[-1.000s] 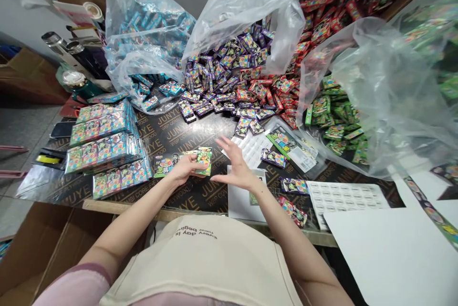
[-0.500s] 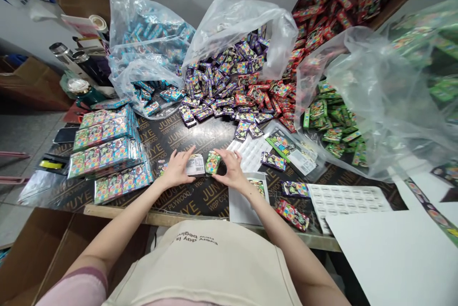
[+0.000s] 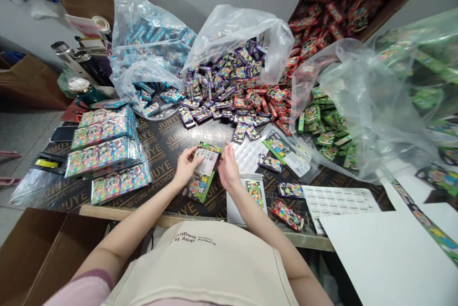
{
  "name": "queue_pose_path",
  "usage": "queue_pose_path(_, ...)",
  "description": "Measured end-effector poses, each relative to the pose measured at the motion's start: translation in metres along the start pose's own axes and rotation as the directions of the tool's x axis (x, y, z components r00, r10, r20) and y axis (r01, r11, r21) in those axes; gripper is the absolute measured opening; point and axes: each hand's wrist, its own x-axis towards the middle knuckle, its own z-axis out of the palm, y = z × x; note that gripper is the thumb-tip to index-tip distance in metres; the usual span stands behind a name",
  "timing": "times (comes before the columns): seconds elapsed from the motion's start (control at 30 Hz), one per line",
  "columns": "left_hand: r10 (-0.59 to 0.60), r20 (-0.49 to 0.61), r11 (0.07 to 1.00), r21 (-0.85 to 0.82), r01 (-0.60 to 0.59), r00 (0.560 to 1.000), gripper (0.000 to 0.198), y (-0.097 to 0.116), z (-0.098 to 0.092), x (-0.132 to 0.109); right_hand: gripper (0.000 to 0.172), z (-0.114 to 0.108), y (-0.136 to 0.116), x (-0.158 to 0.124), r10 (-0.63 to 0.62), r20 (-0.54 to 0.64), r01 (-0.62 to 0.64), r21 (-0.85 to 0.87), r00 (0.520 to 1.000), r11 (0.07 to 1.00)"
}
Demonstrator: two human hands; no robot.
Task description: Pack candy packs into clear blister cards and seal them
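A flat green-and-black printed pack [image 3: 202, 188] with a white barcode label stands tilted over the table in front of me. My left hand [image 3: 188, 167] grips its left side, thumb lying across the label. Along the pack's right edge is my right hand [image 3: 229, 168], fingers stretched out and pointing away from me. Whether its palm touches the pack I cannot tell. Just right of my right wrist, a green packet [image 3: 255, 193] lies on a white sheet [image 3: 234, 206].
Several stacked wrapped packs [image 3: 103, 148] stand at left. Clear plastic bags hold blue packets [image 3: 153, 36], purple packets [image 3: 218, 77] and green packets [image 3: 324, 127]; red packets [image 3: 275, 96] spill between. A label sheet [image 3: 343, 201] and white paper [image 3: 372, 253] lie at right.
The labelled pack has turned from lying crosswise to pointing away from me, tilted up. My right fingers no longer pinch the small green packet; they are now straight beside the pack.
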Motion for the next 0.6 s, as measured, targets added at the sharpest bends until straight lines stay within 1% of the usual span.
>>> queue_pose_path(0.03,-0.063,-0.004,0.987,-0.148,0.062,0.998,0.043,-0.003,0.008,-0.003,0.062,0.004,0.003,0.002,0.002,-0.071,0.002,0.052,0.997,0.999)
queue_pose_path(0.1,-0.18,-0.008,0.91,-0.382,0.163,0.984,0.041,-0.007,0.021,-0.012,0.049,0.008,0.005,0.006,0.019,-0.175,-0.002,0.096,0.984,0.995)
queue_pose_path(0.17,-0.273,-0.014,0.824,-0.519,0.226,0.962,0.039,-0.008,0.031,-0.021,0.039,0.008,0.005,0.01,0.084,-0.192,-0.067,0.092,0.978,0.993)
queue_pose_path(0.23,-0.365,-0.01,0.752,-0.593,0.288,0.931,0.036,-0.007,0.035,-0.025,0.035,0.005,0.004,0.01,0.158,-0.174,-0.146,0.076,0.972,0.986)
queue_pose_path(0.3,-0.462,0.005,0.68,-0.641,0.357,0.887,0.033,-0.004,0.035,-0.025,0.035,0.002,0.005,0.006,0.204,-0.169,-0.196,0.063,0.964,0.979)
queue_pose_path(0.37,-0.557,0.04,0.604,-0.666,0.438,0.829,0.029,-0.002,0.031,-0.022,0.037,-0.002,0.005,0.0,0.215,-0.139,-0.206,0.073,0.967,0.976)
queue_pose_path(0.43,-0.626,0.11,0.554,-0.634,0.539,0.772,0.024,0.0,0.026,-0.016,0.037,-0.007,0.005,-0.007,0.212,-0.07,-0.202,0.133,0.975,0.97)
queue_pose_path(0.47,-0.645,0.143,0.545,-0.601,0.584,0.75,0.022,0.0,0.023,-0.013,0.037,-0.009,0.005,-0.01,0.218,-0.034,-0.208,0.176,0.975,0.962)
queue_pose_path(0.5,-0.656,0.169,0.546,-0.566,0.618,0.735,0.019,0.001,0.021,-0.01,0.037,-0.011,0.004,-0.013,0.227,-0.004,-0.221,0.215,0.974,0.951)
queue_pose_path(0.53,-0.659,0.183,0.555,-0.537,0.635,0.73,0.017,0.001,0.019,-0.007,0.038,-0.013,0.004,-0.014,0.241,0.014,-0.237,0.238,0.97,0.942)
queue_pose_path(0.57,-0.654,0.18,0.57,-0.522,0.635,0.735,0.013,0.002,0.017,-0.004,0.04,-0.013,0.004,-0.015,0.258,0.026,-0.257,0.242,0.966,0.936)
queue_pose_path(0.6,-0.642,0.164,0.591,-0.517,0.619,0.749,0.008,0.003,0.016,-0.002,0.042,-0.014,0.004,-0.015,0.275,0.034,-0.275,0.23,0.961,0.933)
